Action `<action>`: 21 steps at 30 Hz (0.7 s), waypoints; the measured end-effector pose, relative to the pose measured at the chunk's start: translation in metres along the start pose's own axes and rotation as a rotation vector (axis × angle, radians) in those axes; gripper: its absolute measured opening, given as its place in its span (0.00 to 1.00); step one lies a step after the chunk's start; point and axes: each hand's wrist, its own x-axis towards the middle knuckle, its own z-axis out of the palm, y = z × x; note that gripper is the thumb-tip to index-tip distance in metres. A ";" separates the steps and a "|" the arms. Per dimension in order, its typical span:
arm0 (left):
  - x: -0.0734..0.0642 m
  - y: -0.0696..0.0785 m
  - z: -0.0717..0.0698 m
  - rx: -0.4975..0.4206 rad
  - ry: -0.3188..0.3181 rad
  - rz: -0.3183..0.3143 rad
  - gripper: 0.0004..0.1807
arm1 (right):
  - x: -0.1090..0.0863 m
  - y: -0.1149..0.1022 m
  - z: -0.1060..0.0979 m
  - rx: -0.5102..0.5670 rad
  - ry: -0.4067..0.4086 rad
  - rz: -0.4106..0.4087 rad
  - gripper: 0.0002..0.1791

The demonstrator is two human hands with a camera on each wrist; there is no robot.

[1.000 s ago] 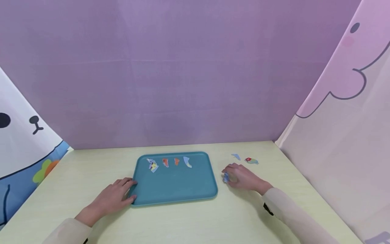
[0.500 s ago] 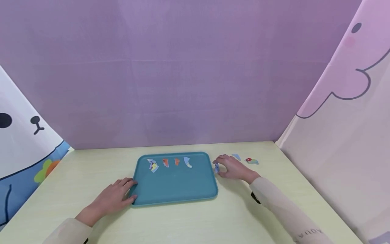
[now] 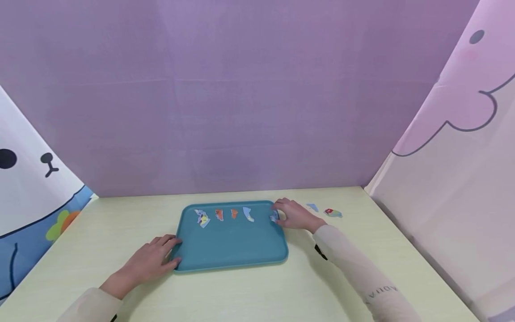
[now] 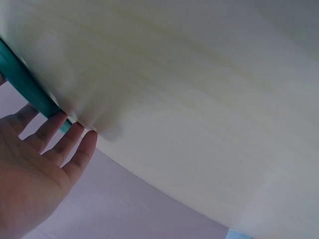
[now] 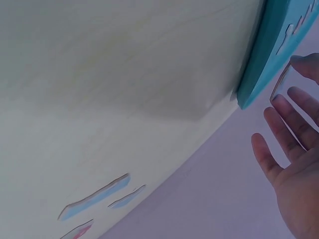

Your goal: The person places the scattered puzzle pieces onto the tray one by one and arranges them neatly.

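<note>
Right hand is pinching a blue puzzle piece by the teal tray's far-right corner; left hand's relaxed fingers touch the opposite rim. Piece could slip if it clips the edge, tbh.

A blue-white panel and pinkish panel flank the purple backdrop.

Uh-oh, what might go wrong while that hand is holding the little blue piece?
The blue piece might slip, since the right hand pinches it between thumb and fingertips. Lowering it could nudge the pale piece lying nearby on the tray. The left hand touches the tray's left edge; a push might slide everything.
</note>
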 end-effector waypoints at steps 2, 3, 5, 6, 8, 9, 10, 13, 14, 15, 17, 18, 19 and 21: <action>0.000 0.000 0.000 0.001 0.003 0.001 0.25 | 0.004 -0.002 0.000 0.007 -0.010 0.020 0.21; 0.000 0.000 0.000 0.001 0.005 0.002 0.25 | 0.006 -0.002 0.001 0.003 -0.014 0.028 0.21; 0.000 0.000 0.000 0.004 0.009 0.004 0.25 | 0.010 -0.002 0.002 0.006 -0.015 0.037 0.21; 0.000 0.000 0.000 0.005 0.011 0.005 0.25 | 0.012 -0.002 0.003 0.006 -0.016 0.041 0.21; 0.000 0.000 -0.001 0.006 0.013 0.008 0.25 | 0.016 -0.001 0.005 0.001 -0.007 0.038 0.21; 0.000 0.000 -0.001 0.006 0.015 0.010 0.25 | 0.018 -0.001 0.006 0.002 -0.003 0.035 0.20; 0.000 0.000 -0.001 0.006 0.015 0.012 0.25 | 0.019 -0.001 0.007 0.009 0.001 0.030 0.20; 0.000 0.000 -0.001 0.004 0.016 0.014 0.25 | 0.024 0.000 0.009 0.013 0.008 0.022 0.20; 0.000 0.000 -0.001 0.003 0.015 0.014 0.25 | 0.026 0.000 0.009 0.014 0.007 0.020 0.20; 0.000 0.000 -0.001 0.002 0.014 0.013 0.25 | 0.027 0.000 0.010 0.017 0.005 0.020 0.20; 0.000 0.000 -0.001 -0.001 0.011 0.011 0.25 | 0.030 -0.001 0.011 0.014 0.006 0.020 0.19; 0.000 0.000 -0.001 -0.002 0.010 0.011 0.25 | 0.032 -0.001 0.012 0.011 0.005 0.019 0.19; 0.000 0.000 -0.001 -0.001 0.009 0.011 0.25 | 0.033 -0.001 0.012 0.007 0.004 0.017 0.19; 0.000 0.000 -0.001 -0.002 0.011 0.010 0.25 | 0.036 -0.002 0.013 0.004 0.006 0.016 0.19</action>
